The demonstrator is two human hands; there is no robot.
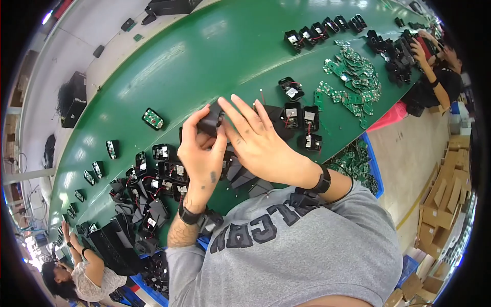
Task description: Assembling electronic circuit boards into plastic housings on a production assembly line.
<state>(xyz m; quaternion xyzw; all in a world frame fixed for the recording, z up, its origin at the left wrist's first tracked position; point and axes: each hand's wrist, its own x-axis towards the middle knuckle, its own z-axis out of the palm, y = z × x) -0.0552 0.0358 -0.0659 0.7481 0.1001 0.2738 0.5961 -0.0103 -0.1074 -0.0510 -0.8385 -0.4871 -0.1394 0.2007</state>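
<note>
A small black plastic housing (210,122) is gripped between the thumb and fingers of my left hand (200,153), raised over the green table. My right hand (258,143) is beside it with fingers stretched out and slightly apart, the fingertips close to the housing's right side. Whether they touch it I cannot tell. Dark flat plastic parts (244,174) lie beneath my wrists. Just right of my right hand sit open black housings (292,116) with silvery blocks and red wires inside. A pile of similar housings (174,171) spreads left of my left forearm.
The green table (204,61) curves across the view. Green circuit boards (355,77) are heaped at the right, and more fill a blue bin (376,169) below the edge. A single housing with a board (153,118) lies left. Co-workers work at the far right and lower left.
</note>
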